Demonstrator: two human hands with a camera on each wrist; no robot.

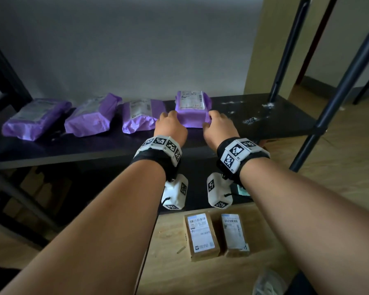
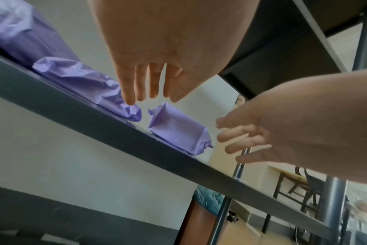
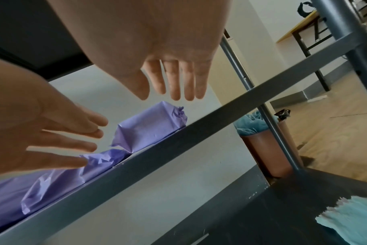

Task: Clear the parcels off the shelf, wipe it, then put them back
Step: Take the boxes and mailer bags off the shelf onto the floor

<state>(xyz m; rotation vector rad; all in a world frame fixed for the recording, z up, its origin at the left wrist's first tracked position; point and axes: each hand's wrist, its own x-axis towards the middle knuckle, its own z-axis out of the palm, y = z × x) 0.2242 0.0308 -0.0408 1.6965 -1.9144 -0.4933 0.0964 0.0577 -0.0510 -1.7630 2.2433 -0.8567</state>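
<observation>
A purple parcel (image 1: 192, 110) with a white label lies on the black shelf (image 1: 94, 150), right of three more purple parcels (image 1: 92, 118). My left hand (image 1: 170, 122) is at its left near corner and my right hand (image 1: 218, 122) at its right near corner. Both hands are open with straight fingers. In the left wrist view the left fingers (image 2: 144, 87) hover just short of the parcel (image 2: 176, 131). The right wrist view likewise shows the right fingers (image 3: 178, 82) above the parcel (image 3: 149, 127), holding nothing.
White dust (image 1: 251, 120) is scattered over the shelf's right end. Two brown cardboard boxes (image 1: 201, 237) lie on the wooden floor below. A light blue cloth (image 3: 346, 218) rests on the lower shelf. Dark metal uprights (image 1: 337, 92) stand at the right, and a brown bin (image 3: 260, 137) beyond.
</observation>
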